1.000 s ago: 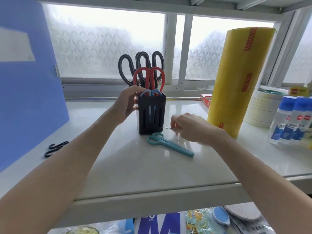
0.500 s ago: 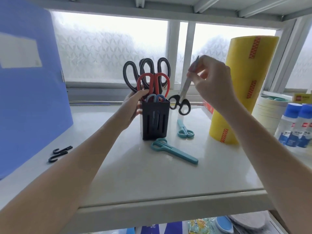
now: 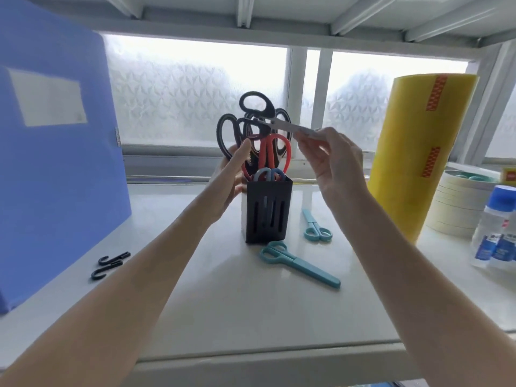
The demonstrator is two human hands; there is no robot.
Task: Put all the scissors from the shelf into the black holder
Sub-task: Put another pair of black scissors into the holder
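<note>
Head view, and the right hand (image 3: 332,160) is up above the black holder (image 3: 268,209), fingers pinched on the blade end of a small pair of black scissors (image 3: 264,114), which lies nearly level in the air with its handles pointing left, over the handles already standing in the holder. The left hand (image 3: 233,174) is at the holder's left side, fingers spread and extended near its rim; whether it actually touches the holder, I cannot tell, and it grasps nothing that I can see. The holder stands upright in the middle of the shelf (image 3: 237,308), and it is crowded: big black-handled scissors (image 3: 226,135) at the back, red scissors (image 3: 275,152) in front of them, and blue handles (image 3: 268,174) low at the rim. Two pairs are not in yet. A long teal pair (image 3: 300,263) lies flat just in front of the holder, handles close to its near base, blades running toward the near right. A smaller teal pair (image 3: 314,227) lies flat just right of the holder, handles near, tip pointing far. Off to the left stands a blue folder (image 3: 55,163), with two black hooks (image 3: 110,265) lying near it. On the right, a tall yellow roll (image 3: 413,152), then stacked tape rolls (image 3: 455,202) and glue bottles (image 3: 499,236) at the right edge.
</note>
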